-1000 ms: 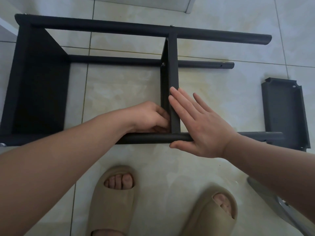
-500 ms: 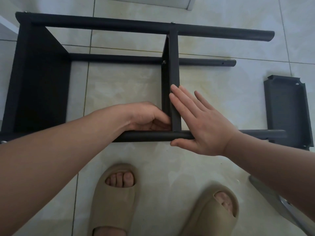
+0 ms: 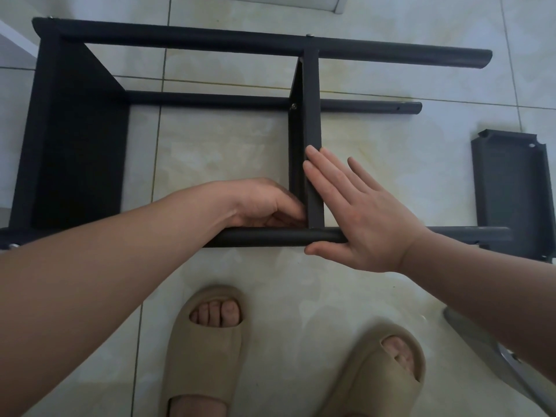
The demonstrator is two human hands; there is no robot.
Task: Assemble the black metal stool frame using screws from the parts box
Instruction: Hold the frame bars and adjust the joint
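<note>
Steadying seemed to be the point of both hands. The stool frame (image 3: 186, 40) lay on its side on the tiled floor (image 3: 225, 145), just ahead of the person's slippers (image 3: 207, 341), so that the joint being worked on faced up and close.

The right hand (image 3: 361, 218) had no grip on anything. Its fingers were straight and flat against the right face of the crossbar (image 3: 311, 115), and its thumb was tucked under the near tube (image 3: 270, 237). It was probably there as a brace, keeping the bar square to the tube and its holes lined up.

The left hand (image 3: 264, 203) reached into the inside corner of that same joint, with its fingers curled against the bar's inner face. Its grip was drawn together, but whether it was clamped on a screw, or on nothing, was hidden behind the knuckles. Judging by the posture, a fastener was being started or turned by finger.

At the far end of the crossbar a screw (image 3: 293, 106) already sat in its joint, so this near corner looked like the bar's remaining fixing.

A loose panel (image 3: 508, 182) lay flat to the right, beside the open ends of the legs. It was likely set aside until the legs were held rigid.
</note>
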